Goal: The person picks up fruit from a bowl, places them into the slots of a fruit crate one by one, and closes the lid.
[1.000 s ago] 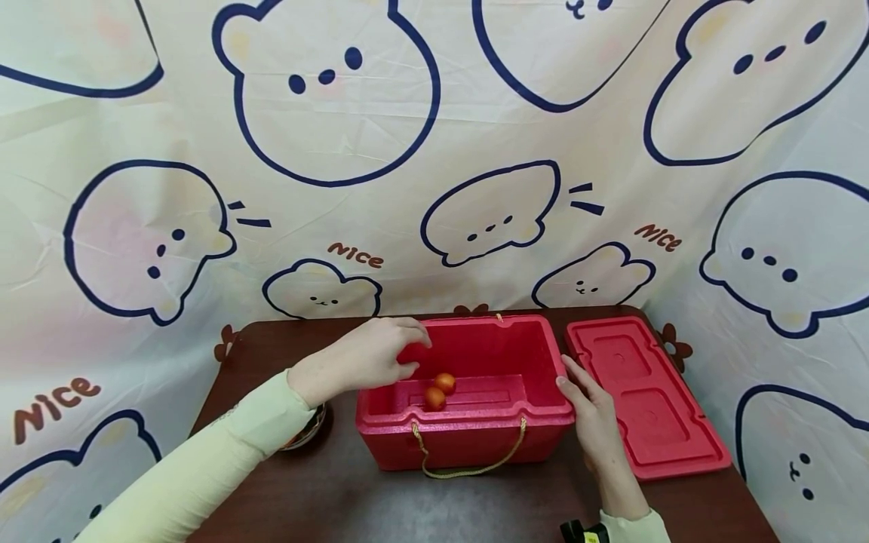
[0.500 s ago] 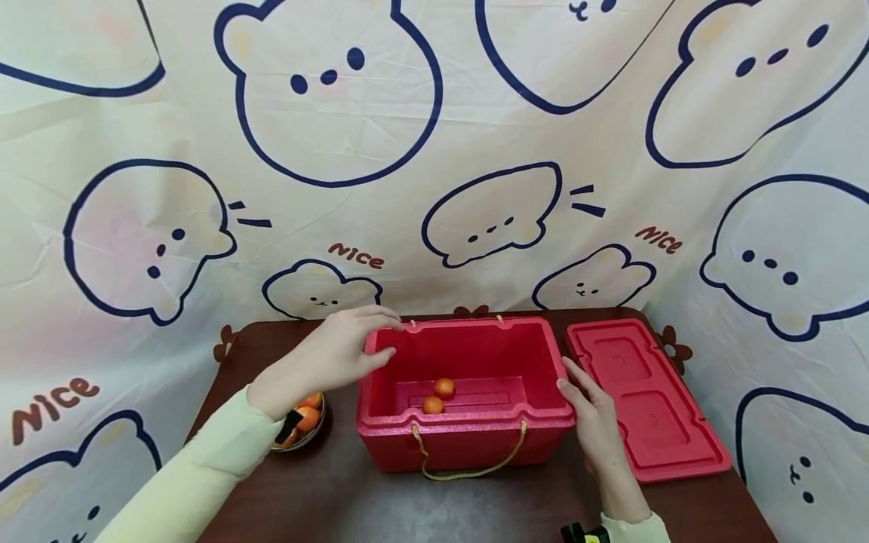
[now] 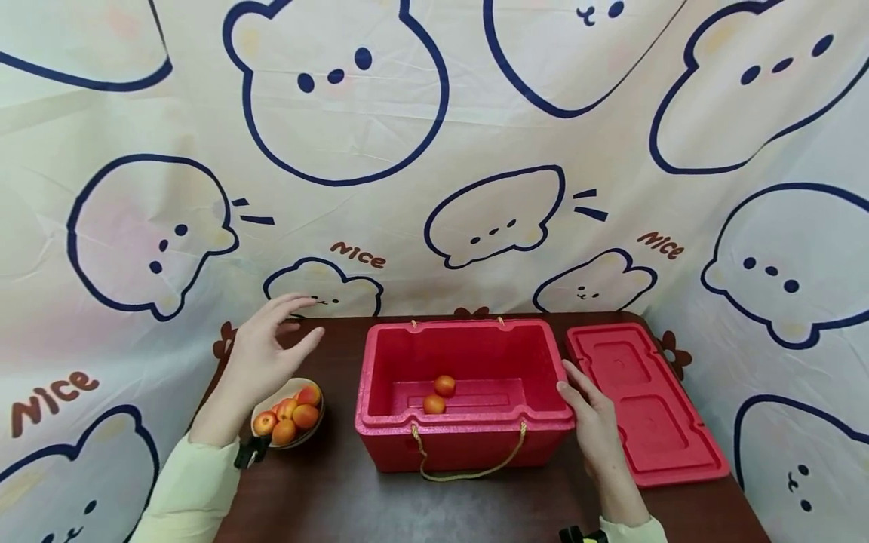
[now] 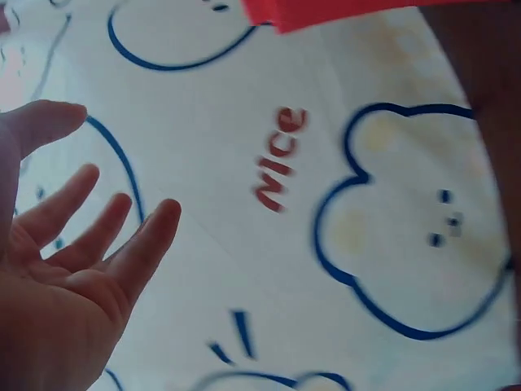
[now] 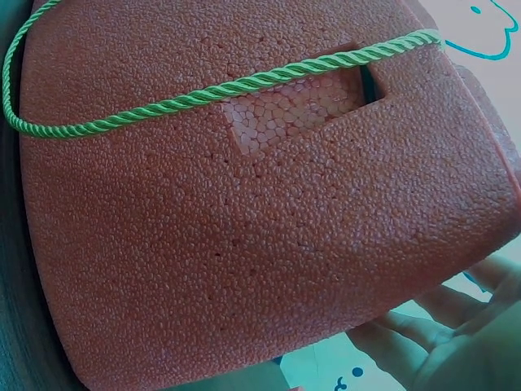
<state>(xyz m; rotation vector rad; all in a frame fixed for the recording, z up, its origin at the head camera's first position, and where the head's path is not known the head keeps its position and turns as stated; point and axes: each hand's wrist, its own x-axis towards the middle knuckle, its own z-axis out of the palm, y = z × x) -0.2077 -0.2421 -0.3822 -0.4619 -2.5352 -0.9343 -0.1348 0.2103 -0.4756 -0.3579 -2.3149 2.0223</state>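
Observation:
My left hand hangs in the air near the fruit bowl, fingers spread and nothing in them; the left wrist view shows its bare palm and fingers. Small orange-red fruits, apricot-like, fill the bowl. The red foam box stands lidless in the middle of the table. Two orange fruits lie on its floor towards the left. My right hand rests against the box's right end, with thumb and forefinger tips at the rim. From the right wrist, its other fingers lie along the outer wall.
The red lid lies flat on the dark table, right of the box. A yellowish rope handle droops down the box's front. A cartoon-printed cloth hangs behind and at both sides of the table.
My left hand has come out from over the box and moved left, uncovering the bowl of fruit. My right hand stays at the box's right end; both fruits inside remain in place.

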